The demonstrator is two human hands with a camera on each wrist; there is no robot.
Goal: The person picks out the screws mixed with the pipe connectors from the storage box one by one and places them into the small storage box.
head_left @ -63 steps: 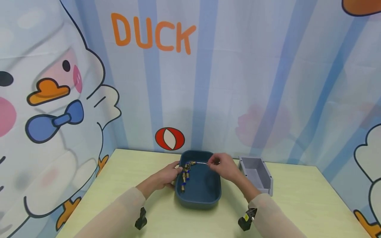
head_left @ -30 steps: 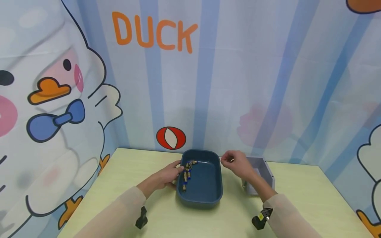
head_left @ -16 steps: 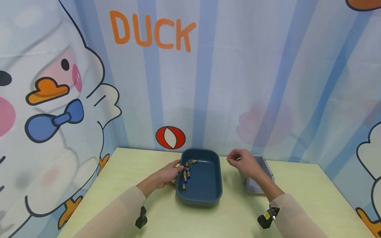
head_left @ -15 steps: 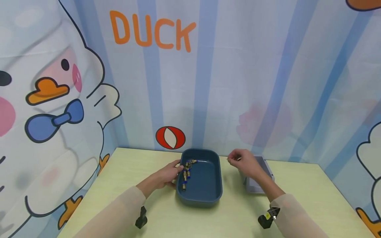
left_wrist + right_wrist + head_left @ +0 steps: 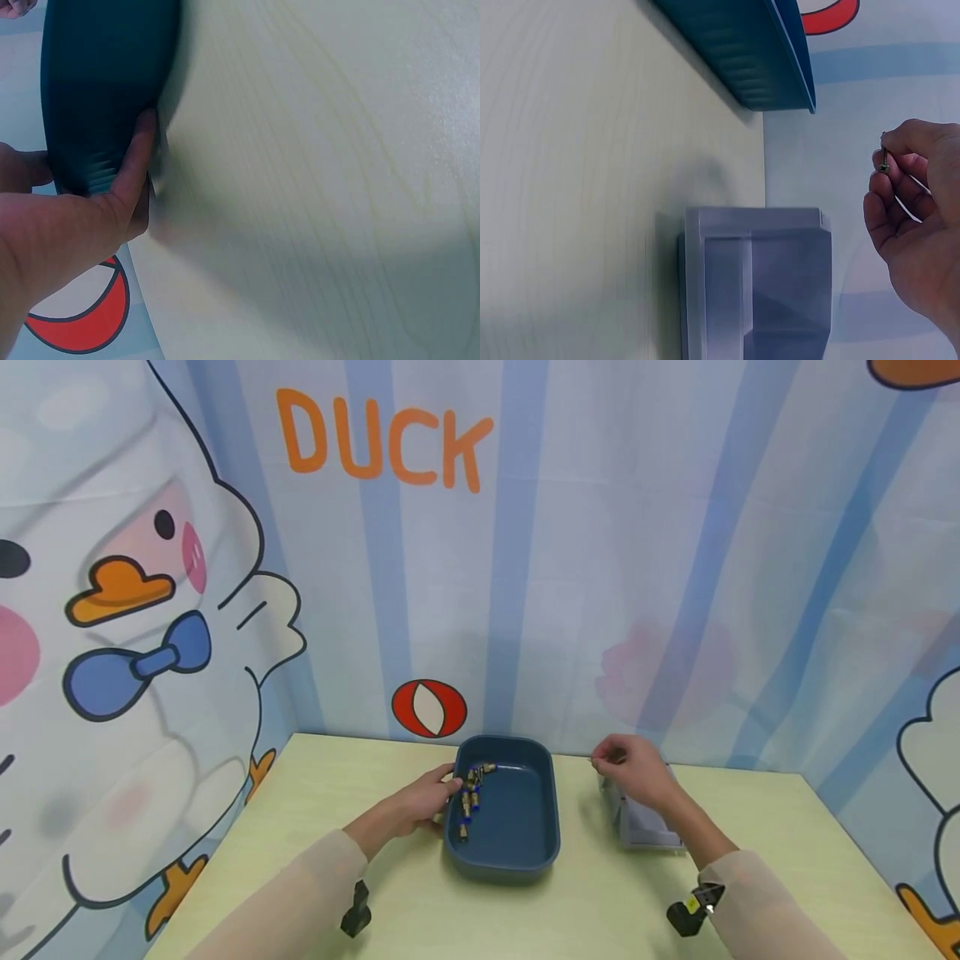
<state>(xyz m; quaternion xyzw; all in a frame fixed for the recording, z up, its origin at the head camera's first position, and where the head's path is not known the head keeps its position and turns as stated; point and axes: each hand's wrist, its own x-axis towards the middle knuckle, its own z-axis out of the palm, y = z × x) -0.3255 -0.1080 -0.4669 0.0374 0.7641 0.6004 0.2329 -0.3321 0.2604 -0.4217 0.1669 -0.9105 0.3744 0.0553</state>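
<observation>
My left hand [image 5: 422,797] grips the left side of a dark blue plastic bin [image 5: 517,843], thumb over the rim and fingers against the outer wall. Along that side inside the bin lie several small brass fittings [image 5: 467,803] with blue ends. My right hand [image 5: 633,770] is raised to the right of the bin, over the far end of a grey open-front box [image 5: 652,828]. Between its thumb and fingers it pinches a small screw [image 5: 883,162], whose cross-slotted head shows in the right wrist view. Hand and wrist hide part of the grey box in the head view.
Both containers stand on a pale wood-grain table [image 5: 337,768] with a small gap between them. A printed duck curtain [image 5: 570,568] hangs close behind the table's back edge. Small black devices [image 5: 356,910] are worn at both wrists.
My right hand has moved right, from above the blue bin to over the grey box, still pinching the small screw. The left hand and the blue bin have stayed in place.
</observation>
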